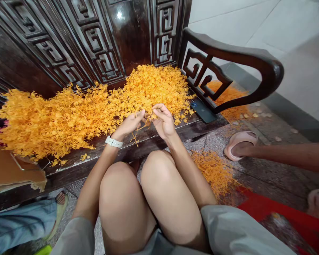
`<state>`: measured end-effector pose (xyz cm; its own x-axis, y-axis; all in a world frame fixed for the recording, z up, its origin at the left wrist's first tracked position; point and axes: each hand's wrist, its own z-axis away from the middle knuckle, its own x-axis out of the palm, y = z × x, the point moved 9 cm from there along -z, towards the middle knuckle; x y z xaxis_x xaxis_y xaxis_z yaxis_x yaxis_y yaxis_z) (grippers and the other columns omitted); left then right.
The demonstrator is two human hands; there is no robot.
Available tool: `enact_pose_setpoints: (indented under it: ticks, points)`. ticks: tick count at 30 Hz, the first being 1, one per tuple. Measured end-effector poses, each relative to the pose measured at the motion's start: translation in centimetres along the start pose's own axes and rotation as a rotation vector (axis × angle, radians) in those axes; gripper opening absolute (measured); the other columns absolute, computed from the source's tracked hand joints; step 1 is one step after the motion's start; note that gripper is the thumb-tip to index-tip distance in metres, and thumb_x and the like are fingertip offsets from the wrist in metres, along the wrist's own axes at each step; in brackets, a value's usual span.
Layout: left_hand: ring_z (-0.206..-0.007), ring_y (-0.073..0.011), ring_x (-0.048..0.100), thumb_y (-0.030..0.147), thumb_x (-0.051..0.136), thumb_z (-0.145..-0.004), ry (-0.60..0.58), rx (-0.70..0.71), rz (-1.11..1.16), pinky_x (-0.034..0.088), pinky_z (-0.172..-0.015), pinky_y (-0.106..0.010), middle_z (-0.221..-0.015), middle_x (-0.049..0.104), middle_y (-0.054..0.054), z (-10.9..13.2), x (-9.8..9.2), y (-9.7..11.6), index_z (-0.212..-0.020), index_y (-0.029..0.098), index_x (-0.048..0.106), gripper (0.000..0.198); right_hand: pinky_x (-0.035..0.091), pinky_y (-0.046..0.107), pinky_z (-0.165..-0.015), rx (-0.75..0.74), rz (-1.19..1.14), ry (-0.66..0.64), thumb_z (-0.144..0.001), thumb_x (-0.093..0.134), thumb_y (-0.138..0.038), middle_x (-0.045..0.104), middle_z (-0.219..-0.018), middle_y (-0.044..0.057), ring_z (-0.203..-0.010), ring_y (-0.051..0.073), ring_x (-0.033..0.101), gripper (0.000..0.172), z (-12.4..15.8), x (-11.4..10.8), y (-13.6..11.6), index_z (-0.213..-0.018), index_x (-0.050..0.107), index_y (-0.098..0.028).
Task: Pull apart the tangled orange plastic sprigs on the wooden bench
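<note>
A long heap of orange plastic pieces (69, 117), small and branched with curly tips, covers the seat of a dark carved wooden bench (103, 152). Just in front of its right part, both hands meet over the seat's edge. My left hand (131, 124), with a white watch (113, 142) at the wrist, has its fingers pinched on a thin orange branched piece (135, 137) that dangles below them. Close beside it, my right hand (164, 121) pinches the upper end of the same orange strands between thumb and fingertips.
A dark phone (203, 110) lies by the curved armrest (266, 71). Orange scraps (215, 173) are piled on the floor at right, with more behind the armrest. A cardboard box (13, 166) stands at left. Other people's legs, one foot in a pink shoe (240, 143), are on both sides.
</note>
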<state>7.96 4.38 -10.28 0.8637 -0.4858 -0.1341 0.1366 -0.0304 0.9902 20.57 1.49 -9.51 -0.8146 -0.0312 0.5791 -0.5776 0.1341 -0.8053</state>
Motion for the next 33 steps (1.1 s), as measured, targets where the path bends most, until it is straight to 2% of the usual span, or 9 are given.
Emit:
enact_pose_setpoints:
  ticks: [3, 10, 17, 21, 24, 26, 28, 31, 33]
  points:
    - [-0.046, -0.0086, 0.033, 0.075, 0.064, -0.092, -0.133, 0.027, -0.026, 0.023, -0.049, -0.027, -0.051, 0.049, 0.002, 0.5, 1.5, 0.7, -0.075, 0.017, 0.073, 0.061, 0.045, 0.028, -0.060, -0.022, 0.059, -0.061, -0.083, 0.081, -0.043, 0.050, -0.083, -0.001, -0.071, 0.014, 0.046, 0.029, 0.1, 0.5, -0.2, -0.097, 0.063, -0.025]
    - [-0.053, -0.0084, 0.042, 0.056, 0.097, -0.066, 0.221, 0.108, 0.218, 0.030, -0.052, -0.025, -0.060, 0.059, 0.003, 0.3, -1.6, 1.5, -0.090, 0.020, 0.082, 0.046, 0.038, 0.029, -0.061, -0.159, 0.267, 0.029, -0.084, 0.081, -0.057, 0.045, -0.071, -0.005, -0.063, 0.013, 0.043, 0.045, -0.6, -0.7, 0.1, -0.109, 0.061, -0.026]
    - [-0.053, -0.0089, 0.039, 0.064, 0.091, -0.071, 0.290, 0.174, 0.159, 0.032, -0.053, -0.026, -0.058, 0.055, 0.002, 0.4, -2.7, 1.4, -0.077, 0.019, 0.080, 0.047, 0.038, 0.028, -0.061, -0.232, 0.354, 0.112, -0.084, 0.078, -0.066, 0.050, -0.073, -0.005, -0.063, 0.012, 0.046, 0.050, -0.6, -1.7, -0.2, -0.094, 0.051, -0.025]
    - [-0.055, -0.0110, 0.044, 0.056, 0.090, -0.074, 0.441, 0.314, -0.064, 0.033, -0.055, -0.028, -0.061, 0.062, 0.000, 0.6, -4.1, 1.8, -0.073, 0.019, 0.079, 0.039, 0.036, 0.027, -0.060, -0.296, 0.430, 0.092, -0.087, 0.076, -0.065, 0.049, -0.069, -0.005, -0.062, 0.012, 0.045, 0.048, -0.4, -0.9, -0.8, -0.087, 0.052, -0.023]
    - [-0.057, -0.0129, 0.046, 0.046, 0.087, -0.080, 0.602, 0.397, -0.162, 0.036, -0.059, -0.029, -0.060, 0.059, 0.001, 0.8, -6.2, 1.8, -0.071, 0.020, 0.076, 0.029, 0.039, 0.027, -0.061, -0.343, 0.439, -0.029, -0.085, 0.081, -0.061, 0.054, -0.072, -0.003, -0.064, 0.012, 0.049, 0.046, 0.4, 1.8, -2.3, -0.082, 0.057, -0.022]
    - [-0.064, -0.0144, 0.052, 0.041, 0.086, -0.081, 0.785, 0.383, -0.125, 0.041, -0.065, -0.029, -0.064, 0.062, 0.000, 1.3, -8.8, 1.0, -0.069, 0.021, 0.072, 0.027, 0.042, 0.027, -0.059, -0.348, 0.325, -0.156, -0.084, 0.085, -0.055, 0.058, -0.072, -0.002, -0.062, 0.012, 0.052, 0.043, 1.8, 3.9, -4.6, -0.080, 0.057, -0.023]
    - [-0.067, -0.0144, 0.054, 0.041, 0.085, -0.083, 0.966, 0.310, -0.007, 0.044, -0.069, -0.029, -0.068, 0.063, 0.000, 2.3, -11.6, -0.5, -0.068, 0.021, 0.067, 0.031, 0.046, 0.028, -0.058, -0.295, 0.174, -0.410, -0.090, 0.081, -0.048, 0.063, -0.072, -0.001, -0.060, 0.013, 0.057, 0.032, 4.3, 6.3, -7.4, -0.083, 0.060, -0.025]
    - [-0.064, -0.0124, 0.051, 0.049, 0.086, -0.083, 1.020, 0.235, 0.194, 0.043, -0.065, -0.028, -0.071, 0.063, 0.000, 2.9, -13.3, -2.2, -0.071, 0.020, 0.065, 0.038, 0.055, 0.030, -0.061, -0.095, 0.080, -1.071, -0.096, 0.072, -0.051, 0.069, -0.069, 0.005, -0.064, 0.016, 0.068, 0.027, 10.5, 9.6, -9.8, -0.082, 0.074, -0.029]
    - [-0.061, -0.0110, 0.048, 0.055, 0.088, -0.079, 0.976, 0.279, 0.236, 0.040, -0.062, -0.028, -0.075, 0.066, -0.001, 3.0, -13.0, -1.7, -0.075, 0.020, 0.068, 0.041, 0.055, 0.029, -0.056, 0.032, 0.032, -1.084, -0.083, 0.082, -0.063, 0.070, -0.071, 0.007, -0.065, 0.017, 0.068, 0.034, 10.8, 8.7, -9.9, -0.077, 0.076, -0.031]
